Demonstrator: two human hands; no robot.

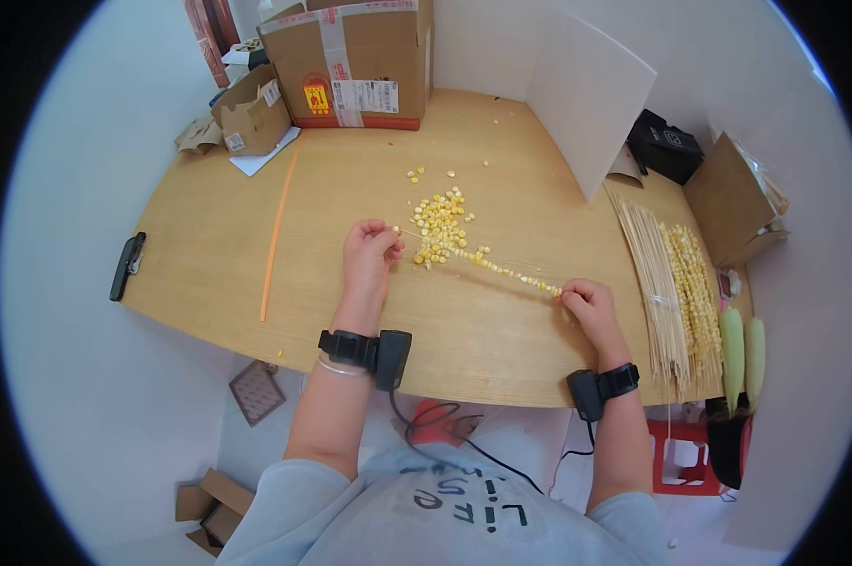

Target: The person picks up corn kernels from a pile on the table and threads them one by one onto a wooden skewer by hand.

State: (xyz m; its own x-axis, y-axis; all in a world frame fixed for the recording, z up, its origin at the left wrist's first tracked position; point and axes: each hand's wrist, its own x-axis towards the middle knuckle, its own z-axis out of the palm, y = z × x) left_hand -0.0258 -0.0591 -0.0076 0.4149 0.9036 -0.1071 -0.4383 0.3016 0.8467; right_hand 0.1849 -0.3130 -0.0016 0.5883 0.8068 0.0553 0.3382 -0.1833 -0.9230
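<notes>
A thin skewer strung with corn kernels [511, 274] slants over the wooden table. Its right end is pinched in my right hand [588, 307], fingers closed. My left hand [374, 250] is closed at the bare left end of the skewer, with a pale kernel at the fingertips. Loose yellow kernels [437, 219] lie in a pile just right of my left hand, behind the strung row. On the right side of the table, bare skewers [651, 274] lie in a bundle beside several kernel-covered skewers [692, 292].
A large cardboard box [369, 57] stands at the back, with a small box [254, 113] to its left. A white panel [591, 94] stands back right. Corn cobs [732, 358] lie at the right edge. An orange strip [280, 226] crosses the table's left part.
</notes>
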